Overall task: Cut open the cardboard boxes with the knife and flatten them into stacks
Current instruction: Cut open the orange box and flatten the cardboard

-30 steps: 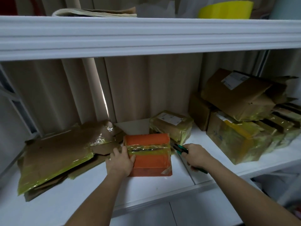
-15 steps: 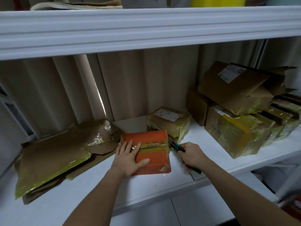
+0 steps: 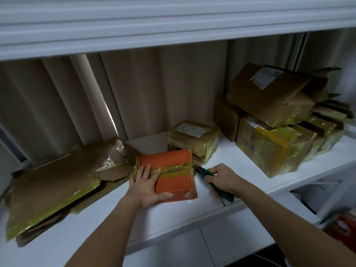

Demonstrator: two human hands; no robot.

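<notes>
Tape-cutting is starting: your left hand (image 3: 146, 185) is pressing flat on the orange box (image 3: 174, 173), right hand (image 3: 221, 177) gripping the knife (image 3: 212, 185); next, slit its seam.

A white, smooth-topped shelf board (image 3: 221, 157) runs the width of a dim storage nook, beneath a second white shelf with a ridged moulded front edge (image 3: 173, 26). Behind hangs a beige pleated curtain (image 3: 154, 93), a thin sliver of daylight (image 3: 110, 116) showing through one gap. White flat cabinet panels (image 3: 192, 245) sit below, with a white upright frame (image 3: 300, 49) at right.
</notes>
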